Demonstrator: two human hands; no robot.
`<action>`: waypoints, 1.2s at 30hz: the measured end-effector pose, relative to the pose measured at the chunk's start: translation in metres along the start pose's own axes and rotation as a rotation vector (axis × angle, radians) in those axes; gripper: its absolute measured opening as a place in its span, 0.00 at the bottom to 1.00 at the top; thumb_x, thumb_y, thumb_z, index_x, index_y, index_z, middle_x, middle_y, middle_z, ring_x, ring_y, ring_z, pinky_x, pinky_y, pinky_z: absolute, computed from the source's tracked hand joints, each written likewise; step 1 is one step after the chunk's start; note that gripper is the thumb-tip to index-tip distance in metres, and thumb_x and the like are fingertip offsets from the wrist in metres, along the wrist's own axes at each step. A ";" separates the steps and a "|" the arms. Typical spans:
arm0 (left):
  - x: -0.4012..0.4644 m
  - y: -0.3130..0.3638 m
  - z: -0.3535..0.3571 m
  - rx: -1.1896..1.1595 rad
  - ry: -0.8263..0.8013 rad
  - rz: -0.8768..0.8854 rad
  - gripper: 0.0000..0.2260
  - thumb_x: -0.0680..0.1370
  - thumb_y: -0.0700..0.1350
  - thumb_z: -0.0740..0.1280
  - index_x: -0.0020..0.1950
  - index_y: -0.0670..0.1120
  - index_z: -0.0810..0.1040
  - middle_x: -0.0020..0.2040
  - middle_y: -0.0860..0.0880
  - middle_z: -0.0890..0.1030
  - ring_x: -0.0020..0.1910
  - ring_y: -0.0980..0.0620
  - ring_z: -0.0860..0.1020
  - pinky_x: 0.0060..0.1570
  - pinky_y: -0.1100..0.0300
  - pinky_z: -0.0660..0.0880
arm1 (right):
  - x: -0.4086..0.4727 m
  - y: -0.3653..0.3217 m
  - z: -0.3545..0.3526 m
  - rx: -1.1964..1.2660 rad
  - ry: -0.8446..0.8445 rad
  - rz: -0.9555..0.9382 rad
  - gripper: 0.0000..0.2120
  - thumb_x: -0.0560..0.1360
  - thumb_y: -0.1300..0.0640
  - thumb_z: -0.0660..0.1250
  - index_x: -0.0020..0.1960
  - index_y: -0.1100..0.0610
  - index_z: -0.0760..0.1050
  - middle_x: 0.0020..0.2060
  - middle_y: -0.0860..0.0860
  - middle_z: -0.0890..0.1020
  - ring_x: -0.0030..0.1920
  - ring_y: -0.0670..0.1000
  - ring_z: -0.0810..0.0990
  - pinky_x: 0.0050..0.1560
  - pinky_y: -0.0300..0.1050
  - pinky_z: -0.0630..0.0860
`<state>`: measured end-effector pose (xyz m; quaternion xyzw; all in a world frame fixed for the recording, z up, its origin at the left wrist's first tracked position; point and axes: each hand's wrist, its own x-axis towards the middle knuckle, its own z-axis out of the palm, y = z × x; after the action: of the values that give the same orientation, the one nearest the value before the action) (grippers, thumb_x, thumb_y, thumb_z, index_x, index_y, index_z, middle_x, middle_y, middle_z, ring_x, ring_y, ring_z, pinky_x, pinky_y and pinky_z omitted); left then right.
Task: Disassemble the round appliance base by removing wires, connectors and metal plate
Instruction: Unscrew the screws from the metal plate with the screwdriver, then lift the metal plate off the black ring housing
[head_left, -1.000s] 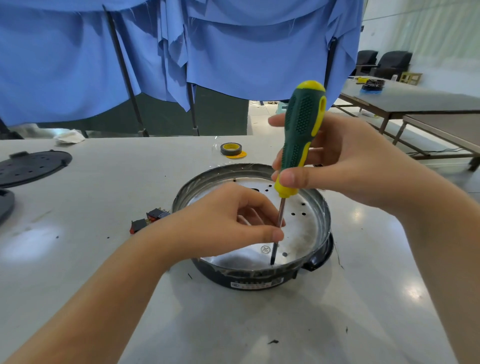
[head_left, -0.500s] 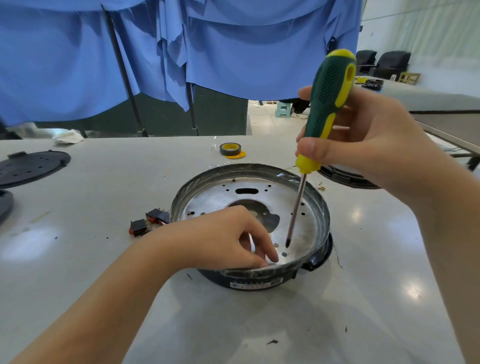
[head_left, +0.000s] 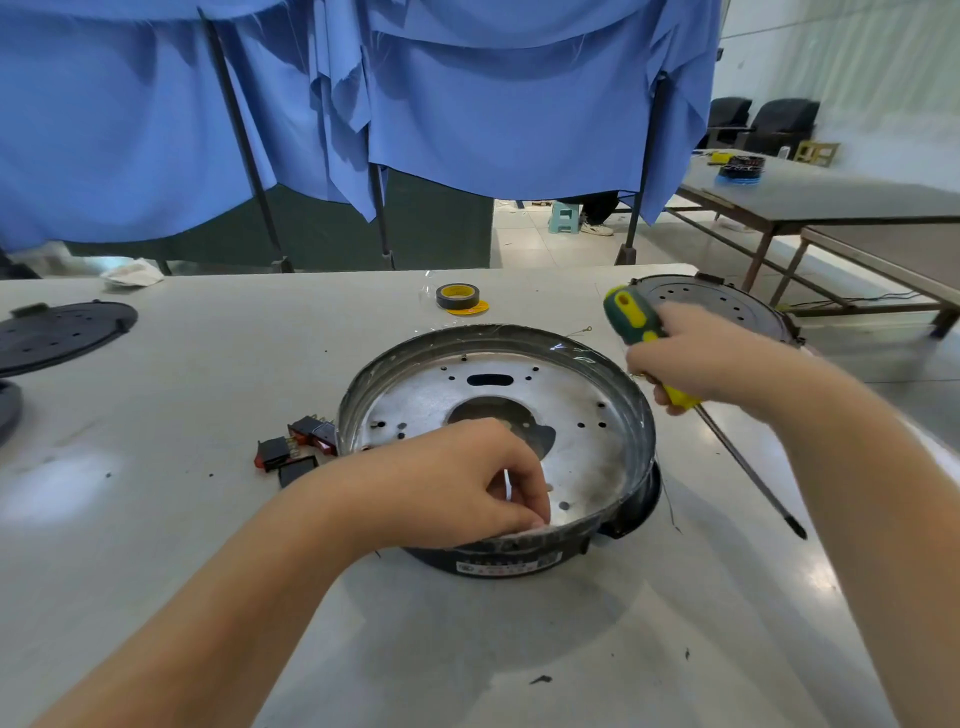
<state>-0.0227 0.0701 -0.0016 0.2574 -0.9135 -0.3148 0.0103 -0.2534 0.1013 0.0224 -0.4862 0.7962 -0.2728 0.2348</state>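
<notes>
The round appliance base (head_left: 631, 410) sits mid-table, a dark ring with a silver perforated metal plate (head_left: 571, 415) inside it. My left hand (head_left: 467, 478) reaches into the near side of the base, fingertips curled and pinched together on the plate close to the rim; what they pinch is too small to tell. My right hand (head_left: 696, 358) grips a green and yellow screwdriver (head_left: 631, 317) to the right of the base. Its shaft points down and toward me, and the tip (head_left: 797, 530) is near the tabletop.
Red and black switch parts (head_left: 293, 449) lie left of the base. A roll of yellow and black tape (head_left: 457, 297) sits behind it. A second round base (head_left: 711, 306) stands at the back right, dark round covers (head_left: 62, 332) at the far left. Blue cloth hangs behind the white table.
My right hand lifted the screwdriver out of the base and swung it right, the tip now low beside the base. My left hand stayed at the plate's near edge.
</notes>
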 end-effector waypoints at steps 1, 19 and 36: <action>0.000 0.000 0.000 0.000 -0.001 0.002 0.04 0.75 0.48 0.69 0.41 0.56 0.81 0.35 0.65 0.78 0.33 0.65 0.74 0.33 0.74 0.70 | 0.003 0.003 0.005 -0.023 -0.011 0.023 0.06 0.75 0.60 0.62 0.51 0.60 0.69 0.38 0.57 0.75 0.32 0.52 0.75 0.28 0.41 0.75; -0.014 -0.002 -0.029 -0.241 0.144 0.047 0.02 0.74 0.45 0.71 0.42 0.51 0.83 0.38 0.54 0.85 0.38 0.58 0.83 0.37 0.61 0.80 | 0.009 0.011 0.017 -0.301 -0.049 0.032 0.12 0.74 0.55 0.67 0.51 0.60 0.69 0.40 0.58 0.76 0.32 0.54 0.74 0.33 0.45 0.73; -0.085 -0.069 -0.074 -0.236 0.254 -0.284 0.04 0.75 0.45 0.71 0.42 0.53 0.84 0.37 0.48 0.86 0.37 0.54 0.83 0.45 0.55 0.78 | 0.013 0.014 0.017 -0.231 0.005 0.032 0.03 0.72 0.62 0.64 0.40 0.60 0.70 0.29 0.56 0.73 0.27 0.54 0.71 0.27 0.40 0.70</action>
<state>0.0967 0.0222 0.0300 0.4179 -0.8163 -0.3829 0.1112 -0.2568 0.0914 -0.0008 -0.4965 0.8307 -0.1765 0.1795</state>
